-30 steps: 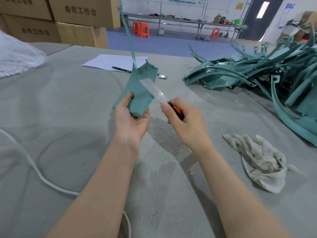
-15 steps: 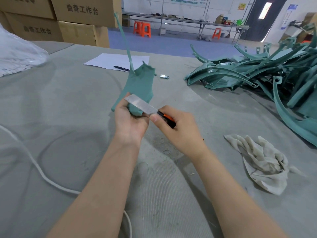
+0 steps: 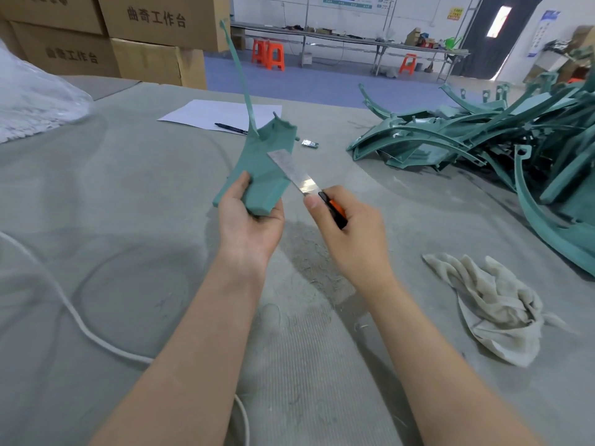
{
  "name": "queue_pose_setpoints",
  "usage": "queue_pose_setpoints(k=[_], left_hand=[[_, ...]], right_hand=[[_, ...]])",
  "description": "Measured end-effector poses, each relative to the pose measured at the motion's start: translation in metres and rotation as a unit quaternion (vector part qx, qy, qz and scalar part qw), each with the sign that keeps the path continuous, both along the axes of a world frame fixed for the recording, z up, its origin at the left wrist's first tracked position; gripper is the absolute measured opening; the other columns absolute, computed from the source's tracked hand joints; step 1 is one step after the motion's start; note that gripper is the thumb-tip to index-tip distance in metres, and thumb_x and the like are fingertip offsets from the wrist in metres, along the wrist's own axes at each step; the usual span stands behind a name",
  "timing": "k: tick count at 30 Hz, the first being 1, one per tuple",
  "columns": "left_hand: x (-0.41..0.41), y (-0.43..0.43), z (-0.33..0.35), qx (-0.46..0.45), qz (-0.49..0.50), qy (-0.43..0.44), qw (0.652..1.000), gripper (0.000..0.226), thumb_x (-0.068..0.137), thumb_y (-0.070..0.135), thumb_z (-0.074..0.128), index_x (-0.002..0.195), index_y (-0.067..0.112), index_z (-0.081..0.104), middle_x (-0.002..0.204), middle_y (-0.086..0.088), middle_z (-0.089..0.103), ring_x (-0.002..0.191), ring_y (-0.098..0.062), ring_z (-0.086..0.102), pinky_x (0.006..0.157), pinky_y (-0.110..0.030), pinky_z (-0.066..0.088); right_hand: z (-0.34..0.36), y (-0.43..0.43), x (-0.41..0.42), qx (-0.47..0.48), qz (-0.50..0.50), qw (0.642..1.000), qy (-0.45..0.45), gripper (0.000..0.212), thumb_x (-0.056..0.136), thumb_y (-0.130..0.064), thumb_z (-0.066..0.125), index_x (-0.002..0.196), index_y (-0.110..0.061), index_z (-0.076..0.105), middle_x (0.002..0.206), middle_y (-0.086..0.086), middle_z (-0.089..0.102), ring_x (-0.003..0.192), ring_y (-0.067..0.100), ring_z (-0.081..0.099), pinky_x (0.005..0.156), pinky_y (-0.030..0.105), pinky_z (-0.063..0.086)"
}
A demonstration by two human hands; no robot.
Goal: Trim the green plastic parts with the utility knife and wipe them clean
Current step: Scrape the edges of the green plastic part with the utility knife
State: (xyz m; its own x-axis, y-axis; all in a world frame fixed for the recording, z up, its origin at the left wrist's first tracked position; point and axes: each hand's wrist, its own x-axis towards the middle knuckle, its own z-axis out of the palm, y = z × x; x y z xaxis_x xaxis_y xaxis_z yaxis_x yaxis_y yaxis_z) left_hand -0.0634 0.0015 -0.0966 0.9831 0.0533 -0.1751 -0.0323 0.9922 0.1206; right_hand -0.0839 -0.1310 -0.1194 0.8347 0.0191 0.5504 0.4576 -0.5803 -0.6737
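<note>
A workshop with a blue floor lies behind a grey, felt-covered worktop (image 3: pixel 96 204), scattered with fine shavings under the hands. Above its middle the left hand (image 3: pixel 249 223) grips a green part (image 3: pixel 264 175) by the wide lower end, thumb curled over the left edge and fingers wrapped underneath. The part's thin stem rises steeply up and away from the person. Just right of the green part, the right hand (image 3: pixel 351 233) is clenched around the orange-and-black handle of a utility knife (image 3: pixel 309 185), thumb pressed near the base of the blade. The long bare blade slants up to the left and lies against the part's right edge. Well to the right of the green part sits a tangled pile of green parts (image 3: pixel 467 140). A crumpled pale rag (image 3: pixel 495 304) lies right of it and nearer the person. Beyond the green part are a sheet of paper (image 3: pixel 222 114) with a pen (image 3: pixel 230 127) on it, and stacked cardboard boxes (image 3: pixel 154 24) further back to its left. A white cord (image 3: pixel 64 307) curves across the worktop to the left of the green part
</note>
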Motion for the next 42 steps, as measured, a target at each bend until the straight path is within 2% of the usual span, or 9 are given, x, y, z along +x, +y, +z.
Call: queue_pose_setpoints(k=[3, 11, 16, 20, 24, 28, 35, 39, 42], left_hand=[[0.0, -0.001, 0.0, -0.002, 0.0, -0.005, 1.0, 0.02, 0.097, 0.006, 0.05, 0.117, 0.006, 0.053, 0.1, -0.011, 0.063, 0.091, -0.023, 0.062, 0.06, -0.023, 0.057], [-0.002, -0.001, 0.001, -0.015, 0.0, -0.004, 1.0, 0.009, 0.096, 0.006, 0.051, 0.103, 0.003, 0.057, 0.082, -0.011, 0.065, 0.073, -0.021, 0.065, 0.054, -0.024, 0.057], [-0.001, -0.001, 0.0, -0.006, -0.001, -0.008, 1.0, 0.02, 0.095, 0.006, 0.052, 0.116, 0.004, 0.054, 0.092, -0.012, 0.065, 0.081, -0.022, 0.064, 0.056, -0.024, 0.058], [-0.001, -0.001, 0.0, 0.008, -0.003, -0.008, 1.0, 0.022, 0.096, 0.006, 0.051, 0.118, 0.005, 0.054, 0.099, -0.011, 0.064, 0.092, -0.023, 0.063, 0.061, -0.023, 0.058], [-0.001, -0.002, 0.0, 0.017, -0.002, -0.011, 1.0, 0.017, 0.096, 0.006, 0.05, 0.113, 0.005, 0.054, 0.088, -0.01, 0.065, 0.077, -0.019, 0.064, 0.062, -0.022, 0.057], [0.001, -0.002, -0.001, 0.028, -0.001, -0.01, 1.0, 0.018, 0.096, 0.007, 0.051, 0.114, 0.005, 0.054, 0.088, -0.01, 0.065, 0.075, -0.019, 0.065, 0.067, -0.022, 0.056], [-0.001, -0.002, 0.0, 0.013, 0.001, -0.012, 1.0, 0.007, 0.096, 0.005, 0.051, 0.097, 0.003, 0.058, 0.075, -0.01, 0.066, 0.062, -0.018, 0.067, 0.059, -0.022, 0.057], [0.0, -0.002, -0.001, 0.053, -0.009, -0.005, 0.999, 0.016, 0.097, 0.006, 0.045, 0.087, 0.003, 0.058, 0.071, -0.009, 0.065, 0.057, -0.018, 0.065, 0.053, -0.021, 0.055], [-0.001, 0.001, -0.005, 0.077, -0.014, -0.002, 0.997, 0.026, 0.098, 0.012, 0.043, 0.078, 0.005, 0.059, 0.076, -0.008, 0.064, 0.065, -0.019, 0.063, 0.064, -0.025, 0.053]], right_hand=[[0.0, -0.001, 0.0, -0.001, -0.01, 1.0, -0.007, 0.027, 0.091, -0.053, 0.048, 0.075, -0.032, 0.051, 0.055, -0.018, 0.048, 0.049, 0.007, 0.042, 0.05, 0.025, 0.028], [-0.001, -0.001, -0.001, 0.013, 0.009, 1.0, -0.007, 0.026, 0.091, -0.051, 0.05, 0.074, -0.032, 0.05, 0.053, -0.015, 0.045, 0.049, 0.009, 0.04, 0.051, 0.027, 0.03], [0.001, 0.0, 0.0, 0.024, 0.008, 1.0, 0.01, 0.025, 0.089, -0.056, 0.048, 0.072, -0.037, 0.049, 0.054, -0.015, 0.048, 0.049, 0.008, 0.041, 0.052, 0.029, 0.034], [0.002, 0.001, 0.001, 0.036, 0.001, 0.999, 0.001, 0.025, 0.09, -0.053, 0.05, 0.073, -0.035, 0.052, 0.057, -0.006, 0.052, 0.052, 0.006, 0.044, 0.054, 0.032, 0.04], [0.001, 0.001, 0.0, 0.024, 0.008, 1.0, 0.0, 0.026, 0.093, -0.048, 0.053, 0.072, -0.033, 0.051, 0.053, -0.011, 0.045, 0.05, 0.006, 0.041, 0.05, 0.025, 0.032], [0.0, 0.001, -0.001, 0.031, 0.012, 0.999, 0.002, 0.028, 0.093, -0.047, 0.054, 0.077, -0.024, 0.056, 0.052, -0.012, 0.043, 0.049, 0.007, 0.039, 0.051, 0.025, 0.03], [0.0, 0.002, -0.002, 0.024, 0.016, 1.0, 0.002, 0.025, 0.092, -0.048, 0.054, 0.076, -0.028, 0.055, 0.052, -0.01, 0.042, 0.05, 0.007, 0.039, 0.052, 0.026, 0.031], [0.0, 0.007, -0.005, -0.003, 0.042, 0.999, -0.004, 0.026, 0.09, -0.047, 0.054, 0.081, -0.024, 0.06, 0.052, -0.011, 0.042, 0.053, 0.007, 0.039, 0.054, 0.028, 0.034], [-0.002, 0.018, -0.011, -0.062, 0.09, 0.994, -0.007, 0.023, 0.09, -0.043, 0.058, 0.084, -0.022, 0.064, 0.057, -0.018, 0.043, 0.06, 0.006, 0.041, 0.058, 0.03, 0.037]])
